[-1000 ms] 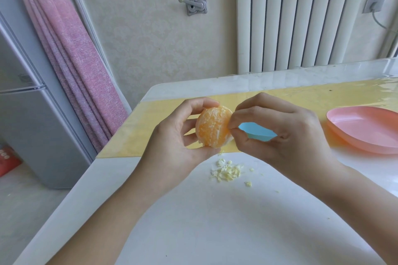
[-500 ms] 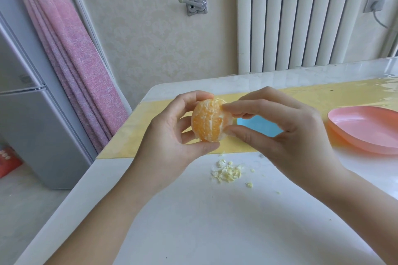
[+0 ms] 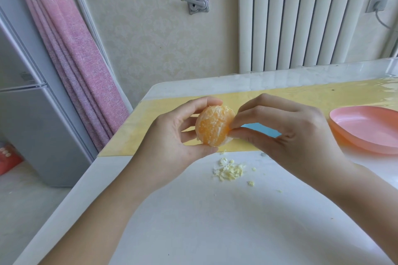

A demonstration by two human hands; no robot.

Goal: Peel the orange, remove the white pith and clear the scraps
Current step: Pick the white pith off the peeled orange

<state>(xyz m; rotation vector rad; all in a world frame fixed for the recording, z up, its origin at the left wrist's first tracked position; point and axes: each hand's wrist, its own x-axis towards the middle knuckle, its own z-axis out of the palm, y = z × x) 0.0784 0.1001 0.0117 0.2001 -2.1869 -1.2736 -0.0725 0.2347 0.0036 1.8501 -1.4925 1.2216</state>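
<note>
Across lower frame, white glossy tabletop (image 3: 215, 232); right edge, pink oval plastic dish (image 3: 366, 129). Centre frame, above table: left hand (image 3: 172, 137) curled round peeled, pith-flecked orange (image 3: 213, 127); right hand (image 3: 290, 135) pinching its side. Below, small pale pith scraps (image 3: 229, 171). Seems light, soft, easily burst: grip gently round middle.

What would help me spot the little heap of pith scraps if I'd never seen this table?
Start at the white table. Below the peeled orange in this view lies the pith heap: loose pale yellow-white shreds, unlike the smooth pink dish at right.
</note>
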